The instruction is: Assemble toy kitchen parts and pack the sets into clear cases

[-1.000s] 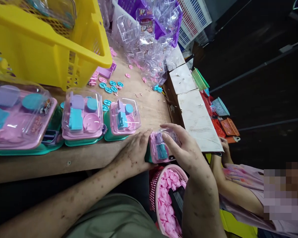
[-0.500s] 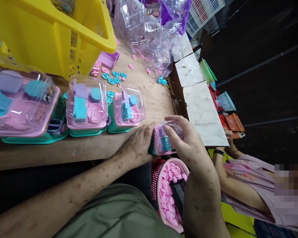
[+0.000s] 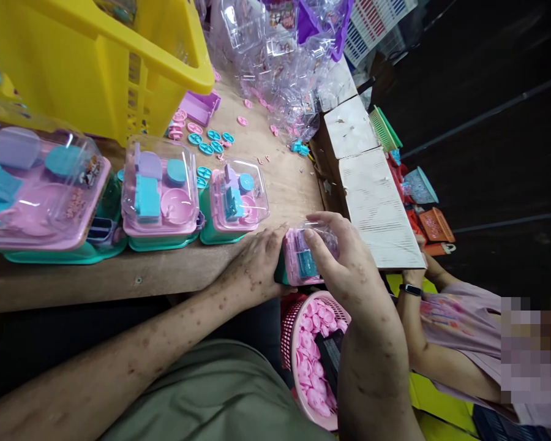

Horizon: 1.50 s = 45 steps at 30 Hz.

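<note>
1. The small toy pack [image 3: 305, 260], a pink tray under a clear lid on a teal base, sits at the near right edge of the table [image 3: 280, 184], directly between the two hands.
2. The left hand [image 3: 257, 263] clamps its left end. The right hand [image 3: 344, 260] wraps its right end, fingers over the lid. Neither hand is nearer.
3. Its long axis seems to run hand to hand, though fingers hide much of it.
4. The nearest closed pack [image 3: 236, 202] stands just to the left, and a pink basket [image 3: 303, 349] sits below.
</note>
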### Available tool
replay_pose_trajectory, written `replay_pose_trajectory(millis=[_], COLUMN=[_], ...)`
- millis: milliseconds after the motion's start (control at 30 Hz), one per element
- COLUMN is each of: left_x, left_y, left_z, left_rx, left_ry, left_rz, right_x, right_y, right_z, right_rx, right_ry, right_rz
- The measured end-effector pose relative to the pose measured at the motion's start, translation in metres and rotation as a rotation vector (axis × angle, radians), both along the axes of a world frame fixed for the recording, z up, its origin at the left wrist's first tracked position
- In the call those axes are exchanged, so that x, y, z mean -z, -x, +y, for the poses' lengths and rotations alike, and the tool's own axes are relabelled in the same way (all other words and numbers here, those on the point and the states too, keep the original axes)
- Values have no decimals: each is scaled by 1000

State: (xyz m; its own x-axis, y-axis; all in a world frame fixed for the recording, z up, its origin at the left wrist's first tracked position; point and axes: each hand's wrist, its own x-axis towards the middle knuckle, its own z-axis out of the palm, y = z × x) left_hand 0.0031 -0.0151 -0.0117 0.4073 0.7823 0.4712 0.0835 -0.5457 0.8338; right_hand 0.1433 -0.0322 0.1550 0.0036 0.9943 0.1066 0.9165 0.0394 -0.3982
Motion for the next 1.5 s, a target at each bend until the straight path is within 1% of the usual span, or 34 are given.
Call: replay_pose_trajectory(millis=[200,300,433,533,600,667,733,767,900,1033,1167,1267,1333,1500], left_x=[-1,2,3,-1,-5,-9,-12,-12,-12,-11,-11,-12,-12,-11], left_y=[1,-2,-1,7,13,15,13,10,2,1,0,-3,-6,-14], left_z=[2,1,2,7,11,13,13,12,6,7,8,5,1,-3], left_rx=[16,3,18,96,186,232,198,170,96,81,110,118,95,-11], left_ry=[-2,-4,12,57,150,268,335,338,293,286,332,354,364,365], left_rz=[-25,-42,-45,-85,-138,-201,-243,-250,-214,-179,-171,-177,-176,-188], right_x=[-7,-5,1,3,3,3,3,2,0,-1,6,13,16,19], right_y=[-2,3,9,8,6,3,0,-1,-10,-17,-16,-12,-8,0], right_z=[10,7,2,1,1,2,2,2,4,5,1,-3,-5,-8], right_rx=[-42,-41,-1,-1,-8,-22,-48,-59,-112,-165,-140,-110,-93,-48], right_ry=[108,88,2,-24,-20,-12,-3,-3,8,44,-3,-47,-63,-81], right_rz=[-4,13,-4,-24,-33,-41,-46,-44,-3,28,9,-7,-7,-36])
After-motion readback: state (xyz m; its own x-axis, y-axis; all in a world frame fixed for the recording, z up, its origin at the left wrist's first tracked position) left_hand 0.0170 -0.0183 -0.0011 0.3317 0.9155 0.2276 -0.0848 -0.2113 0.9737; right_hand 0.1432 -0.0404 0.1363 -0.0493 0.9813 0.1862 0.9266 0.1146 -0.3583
